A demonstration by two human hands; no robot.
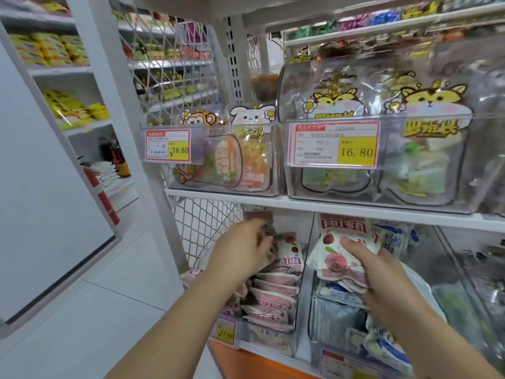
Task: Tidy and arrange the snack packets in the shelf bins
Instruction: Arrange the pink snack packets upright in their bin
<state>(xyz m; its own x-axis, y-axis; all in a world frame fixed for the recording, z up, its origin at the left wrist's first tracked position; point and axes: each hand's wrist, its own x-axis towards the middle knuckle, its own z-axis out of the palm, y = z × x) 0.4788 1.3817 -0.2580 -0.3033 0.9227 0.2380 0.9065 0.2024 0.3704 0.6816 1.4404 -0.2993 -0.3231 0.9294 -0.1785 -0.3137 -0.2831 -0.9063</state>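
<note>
My right hand [382, 272] grips a stack of white and pink snack packets [337, 258], held upright over the lower shelf's blue-packet bin [336, 324]. My left hand [243, 250] reaches into the neighbouring clear bin [273, 336], which holds several pink and white packets [273, 291] lying in a leaning row. Its fingers are at the back of that row, touching a dark-topped packet [262, 222]; blur hides whether they grip it.
The upper shelf [300, 202] carries clear bins [470, 187] of cartoon-print bags with yellow price tags [333, 144]. A white mesh side panel [202, 222] closes the rack's left end. A tiled aisle and other stocked shelves [62, 72] lie to the left.
</note>
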